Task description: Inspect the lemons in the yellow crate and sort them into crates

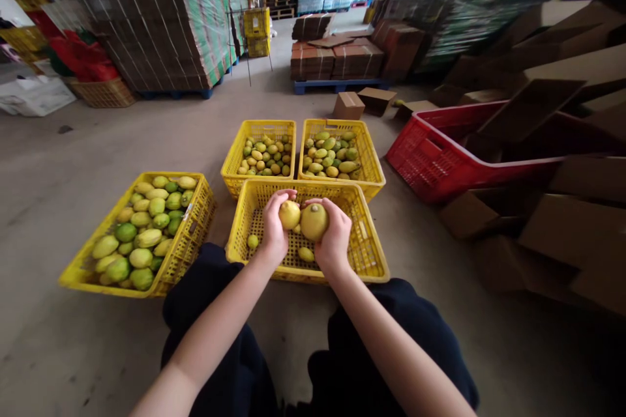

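Above the near crate (379,270), both hands (fingers curled) grip yellow fruits (314,221)

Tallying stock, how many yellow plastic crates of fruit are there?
4: front crate, beneath the hands; back-left crate, back-right crate, beyond it; left crate. Background crates' contents aren't visible.

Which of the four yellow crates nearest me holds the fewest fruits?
The near middle crate: few fruits lie in it, while the left crate and two behind it hold many.
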Demonstrator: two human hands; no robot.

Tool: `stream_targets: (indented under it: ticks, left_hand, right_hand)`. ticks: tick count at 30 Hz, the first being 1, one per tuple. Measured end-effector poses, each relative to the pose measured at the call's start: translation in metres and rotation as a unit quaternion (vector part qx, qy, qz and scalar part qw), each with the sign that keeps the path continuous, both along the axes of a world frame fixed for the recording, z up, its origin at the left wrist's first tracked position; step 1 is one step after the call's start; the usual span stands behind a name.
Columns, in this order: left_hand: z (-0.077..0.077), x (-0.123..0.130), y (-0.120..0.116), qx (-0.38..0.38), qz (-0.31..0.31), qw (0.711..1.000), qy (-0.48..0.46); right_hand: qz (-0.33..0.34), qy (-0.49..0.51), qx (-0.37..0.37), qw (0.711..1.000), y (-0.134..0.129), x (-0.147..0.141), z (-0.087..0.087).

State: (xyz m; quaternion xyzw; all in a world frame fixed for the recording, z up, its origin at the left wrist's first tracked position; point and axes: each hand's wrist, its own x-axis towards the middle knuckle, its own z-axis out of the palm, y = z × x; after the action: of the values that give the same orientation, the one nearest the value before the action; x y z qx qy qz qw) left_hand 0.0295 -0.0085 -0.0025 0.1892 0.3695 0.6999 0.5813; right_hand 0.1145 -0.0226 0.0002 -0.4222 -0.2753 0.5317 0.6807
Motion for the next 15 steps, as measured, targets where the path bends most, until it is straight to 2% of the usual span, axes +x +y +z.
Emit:
stream_targets:
  ticks: [3, 5, 6, 8, 11, 13, 15]
  left_hand:
    - [-0.001, 0.001, -0.002, 0.03, 0.021, 0.999, 0.01]
    - [0.0, -0.001, -0.001, 0.032, 0.048, 0.998, 0.011]
    - [0.0, -0.002, 0.0, 0.023, 0.061, 0.998, 0.011]
    - [0.0, -0.004, 0.004, -0.042, 0.054, 0.998, 0.0]
    - [0.0, -0.006, 0.009, -0.206, -0.052, 0.976, -0.057]
    - [0.0, -0.007, 0.012, -0.268, -0.102, 0.954, -0.089]
    - [0.002, -0.01, 0.013, -0.279, -0.104, 0.95, -0.095]
  right_hand:
    - [-0.023, -0.087, 0.076, 0.993, -0.007, -0.003, -0.002]
    - [-0.03, -0.081, 0.073, 0.994, -0.006, -0.003, -0.004]
    - [-0.04, -0.054, 0.046, 0.997, -0.004, -0.003, -0.004]
    - [-0.05, 0.038, -0.061, 0.996, 0.002, -0.003, -0.006]
    - [-0.024, 0.154, -0.235, 0.96, 0.013, 0.0, -0.007]
    - [0.001, 0.176, -0.283, 0.943, 0.019, 0.005, -0.006]
    - [0.023, 0.185, -0.297, 0.936, 0.022, 0.011, -0.004]
